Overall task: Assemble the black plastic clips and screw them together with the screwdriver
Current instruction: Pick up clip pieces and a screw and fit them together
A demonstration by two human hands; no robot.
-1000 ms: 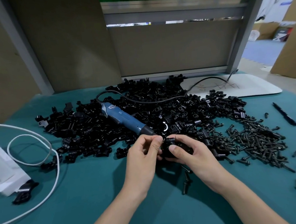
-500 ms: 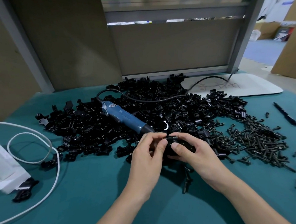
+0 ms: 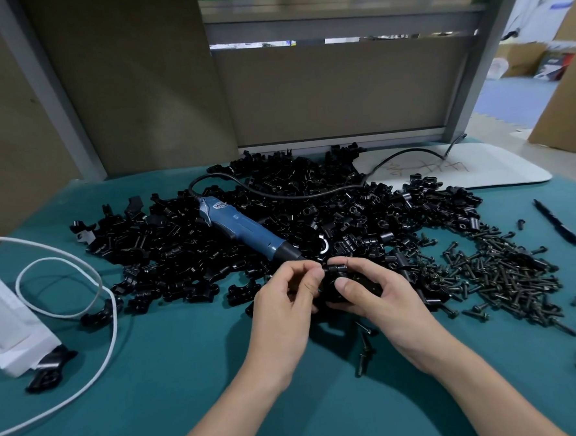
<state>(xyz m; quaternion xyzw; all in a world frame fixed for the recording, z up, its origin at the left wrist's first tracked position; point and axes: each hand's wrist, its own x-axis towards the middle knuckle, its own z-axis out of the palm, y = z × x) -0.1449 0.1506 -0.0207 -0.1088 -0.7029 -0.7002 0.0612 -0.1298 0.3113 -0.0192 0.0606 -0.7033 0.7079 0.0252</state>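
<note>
Both hands meet at the near edge of a big pile of black plastic clips on the teal table. My right hand grips a black clip assembly, thumb on top. My left hand pinches the same assembly at its left end with thumb and fingertips. What lies between the left fingertips is hidden. The blue electric screwdriver lies on the pile just behind my hands, tip pointing toward them, its black cord looping back. A heap of black screws lies to the right.
A white cable loops at the left beside a white packet with black clips next to it. Loose screws lie under my right wrist. A black pen lies far right, and a white board sits at the back right.
Both hands stayed together on the clip assembly at the pile's edge. The left fingers shifted slightly along its left end; the view moved a little.
</note>
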